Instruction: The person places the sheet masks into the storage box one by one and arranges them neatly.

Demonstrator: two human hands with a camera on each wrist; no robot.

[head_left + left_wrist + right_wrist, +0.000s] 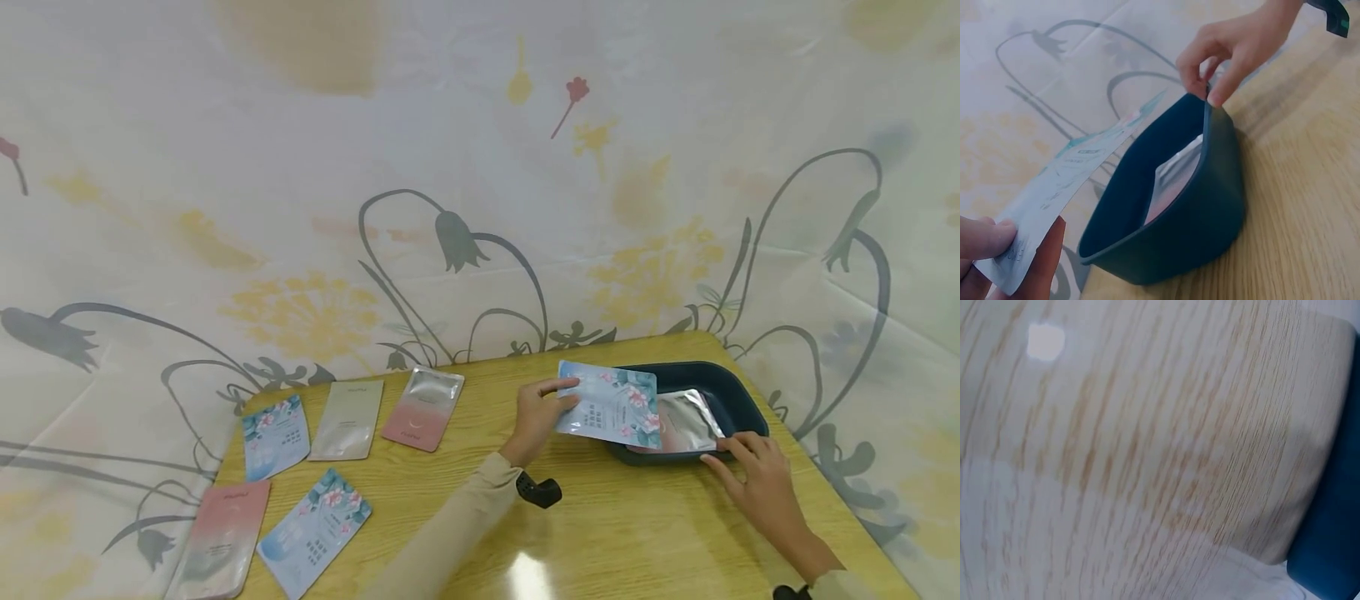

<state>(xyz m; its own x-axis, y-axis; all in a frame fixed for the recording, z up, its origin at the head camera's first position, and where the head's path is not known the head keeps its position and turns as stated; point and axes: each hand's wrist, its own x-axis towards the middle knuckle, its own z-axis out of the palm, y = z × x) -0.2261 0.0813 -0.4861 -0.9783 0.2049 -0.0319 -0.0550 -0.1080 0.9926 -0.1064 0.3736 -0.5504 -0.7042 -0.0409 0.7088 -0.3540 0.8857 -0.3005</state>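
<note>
Farthest left of the left-hand grip lies a pink packet, fading to silver at its near end. Just beyond it, and also well left of the grip, is the far blue packet. The near blue packet lies slanted, left of the grip and closer to the person. Next comes a cream packet, then a silver-pink packet, the nearest of these 5 to the grip. All 5 lie flat on the table.

The left hand pinches the left edge of 1 more blue packet, the held packet, thumb on its printed face and fingers behind. The held packet reaches rightward from the grip, tilted in the air; the head view shows it across the left part of the bin, while the left wrist view shows a gap between the 2.

Right of the left-hand grip, inside the bin, is the inner packet, silver and pink, partly hidden by the held packet.

The right hand pinches the bin's rim at the near right corner, thumb outside and fingers inside; the inner packet is just left of that grip.
</note>
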